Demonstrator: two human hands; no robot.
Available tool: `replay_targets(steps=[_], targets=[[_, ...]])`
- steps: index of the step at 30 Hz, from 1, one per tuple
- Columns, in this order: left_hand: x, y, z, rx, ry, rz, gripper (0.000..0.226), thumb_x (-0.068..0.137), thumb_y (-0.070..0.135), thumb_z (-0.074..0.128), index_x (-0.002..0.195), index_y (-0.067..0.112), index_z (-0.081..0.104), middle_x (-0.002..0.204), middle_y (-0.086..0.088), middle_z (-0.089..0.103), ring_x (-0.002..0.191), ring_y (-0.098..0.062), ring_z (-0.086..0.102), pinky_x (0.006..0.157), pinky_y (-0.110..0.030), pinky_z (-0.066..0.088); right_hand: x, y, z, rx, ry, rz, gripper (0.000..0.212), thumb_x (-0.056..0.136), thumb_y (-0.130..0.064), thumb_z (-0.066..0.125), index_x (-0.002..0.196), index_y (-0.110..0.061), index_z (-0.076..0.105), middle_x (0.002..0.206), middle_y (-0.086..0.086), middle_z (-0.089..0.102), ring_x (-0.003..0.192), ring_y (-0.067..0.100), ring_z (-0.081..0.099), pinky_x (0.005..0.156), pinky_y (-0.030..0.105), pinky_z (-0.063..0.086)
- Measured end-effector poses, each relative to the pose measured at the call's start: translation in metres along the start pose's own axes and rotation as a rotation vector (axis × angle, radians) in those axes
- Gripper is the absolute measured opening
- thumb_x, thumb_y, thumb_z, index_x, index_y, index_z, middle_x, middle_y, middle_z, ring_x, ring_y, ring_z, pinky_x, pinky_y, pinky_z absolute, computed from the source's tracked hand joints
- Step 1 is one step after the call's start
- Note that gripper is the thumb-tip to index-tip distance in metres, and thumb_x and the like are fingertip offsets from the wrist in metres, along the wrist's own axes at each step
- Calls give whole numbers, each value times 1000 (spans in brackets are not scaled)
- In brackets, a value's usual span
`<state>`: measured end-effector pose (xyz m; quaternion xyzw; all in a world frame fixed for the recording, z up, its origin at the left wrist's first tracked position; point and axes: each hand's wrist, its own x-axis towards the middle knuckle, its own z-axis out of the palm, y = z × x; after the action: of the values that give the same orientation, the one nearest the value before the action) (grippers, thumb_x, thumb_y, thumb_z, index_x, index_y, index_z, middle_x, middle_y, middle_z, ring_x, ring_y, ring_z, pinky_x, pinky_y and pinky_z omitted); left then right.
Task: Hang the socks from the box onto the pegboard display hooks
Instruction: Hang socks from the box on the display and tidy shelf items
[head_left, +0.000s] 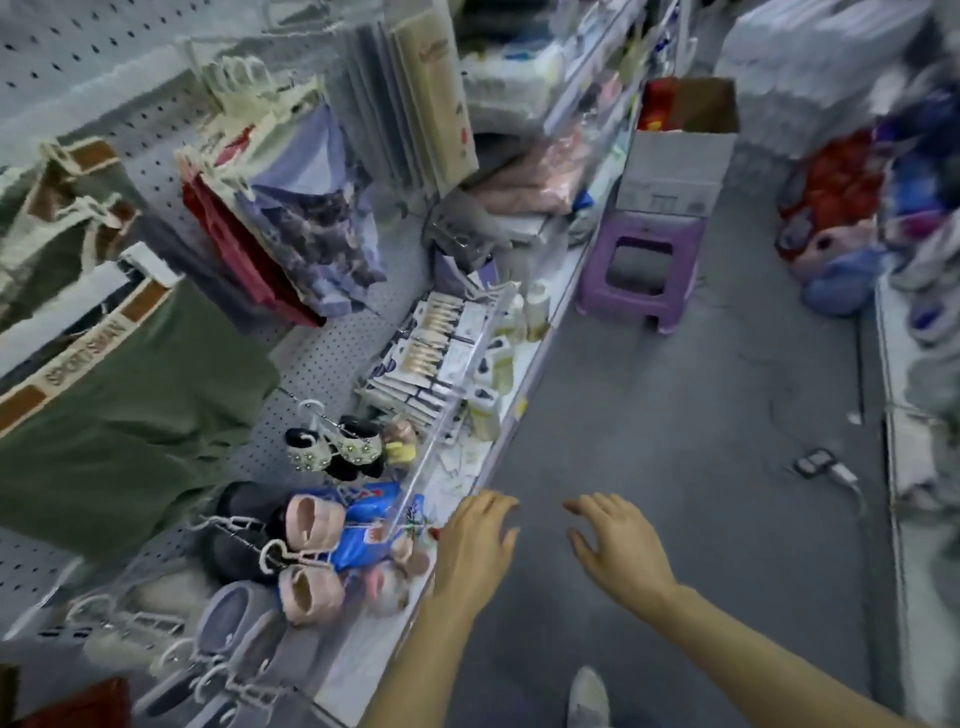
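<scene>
**Empty hands, box far up the aisle**

My left hand (475, 545) and right hand (618, 551) both hang out in front of me with fingers spread and relaxed; neither grip holds anything. The cardboard box (680, 150) sits on the purple stool (636, 270) well up the aisle, open at the top, and I cannot see into it from here. Socks (311, 519) already hang on the pegboard (332, 364) hooks just left of my left hand.

The risks, as I judge them: reaching past the clear shelf divider (447, 415), I could knock the hung pairs off their hooks. Walking to the box, my foot could catch the small dark object and cable on the floor (826, 467). The box overhangs the stool, so a careless tug could tip it.
</scene>
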<state>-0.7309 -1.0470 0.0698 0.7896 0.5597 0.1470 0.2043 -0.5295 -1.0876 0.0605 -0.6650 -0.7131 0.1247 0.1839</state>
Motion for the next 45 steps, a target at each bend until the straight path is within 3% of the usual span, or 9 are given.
replay_targets(steps=[4,8,19,27,31,38,45], targets=[[35,21,30,-5,-102,51,28,80,20,72,108,21,69,107,3,67,99,-24,64,83,-37,55,6,41,-2,12,-49,107,31,70,-21,81,99,-20,69,87,-3,69,80,23,66,67,31,55],[81,30,38,29,-191,65,29,91,25,64,120,23,65,122,6,62,112,-19,58,89,-34,49,30,69,-6,20,-66,201,31,70,-19,81,99,-19,69,86,-3,70,80,24,67,65,32,56],[280,36,42,15,-375,215,31,94,21,59,125,24,62,127,7,59,116,-16,56,91,-31,47,174,135,-21,24,3,352,36,66,-14,85,98,-18,69,85,-4,71,78,21,68,61,29,55],[425,66,62,-9,-338,290,32,85,10,67,116,21,67,115,4,65,105,-19,62,89,-39,53,276,199,-50,35,80,486,37,63,-11,85,95,-18,69,84,-4,69,77,22,67,61,27,52],[490,95,82,38,-353,332,33,91,18,62,123,25,63,122,9,62,112,-14,59,87,-30,48,324,250,-61,28,91,521,37,62,-10,84,95,-17,70,86,-2,71,80,25,68,61,28,53],[617,166,114,-2,-366,291,34,92,18,60,126,24,62,125,8,61,114,-16,58,90,-30,46,428,358,-117,11,94,471,34,69,-11,83,100,-15,70,91,0,72,85,25,68,64,33,56],[739,217,122,-24,-268,265,34,89,16,65,122,22,65,121,5,63,110,-19,60,87,-35,50,533,445,-161,18,115,474,32,73,-9,74,105,-13,70,95,3,71,89,28,66,71,35,54]])
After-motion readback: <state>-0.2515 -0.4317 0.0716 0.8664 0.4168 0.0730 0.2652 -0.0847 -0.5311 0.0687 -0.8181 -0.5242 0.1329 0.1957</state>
